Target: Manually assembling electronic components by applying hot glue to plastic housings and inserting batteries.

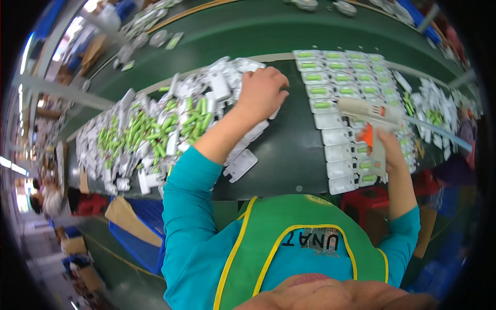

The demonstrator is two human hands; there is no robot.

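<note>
My right hand (385, 144) is wrapped round the handle of a pale hot glue gun (372, 109) with an orange trigger. The gun's nozzle points left over rows of white plastic housings (338, 137), and a long translucent glue stick (439, 133) runs out of its back. Many housings in the far rows carry a green battery cell (319, 91); several nearer ones in the left column show none. My left hand (264, 90) is over the right edge of a heap of white plastic parts (219, 87), fingers bent and apart, with nothing visible in them.
Loose green cells (196, 116) lie among the heap on the dark table (292, 155). Another pile of white parts and cells (431, 111) is at the far right, near another person. A green conveyor belt (232, 33) runs behind. Blue bins (137, 232) and red stools (367, 199) stand below the table.
</note>
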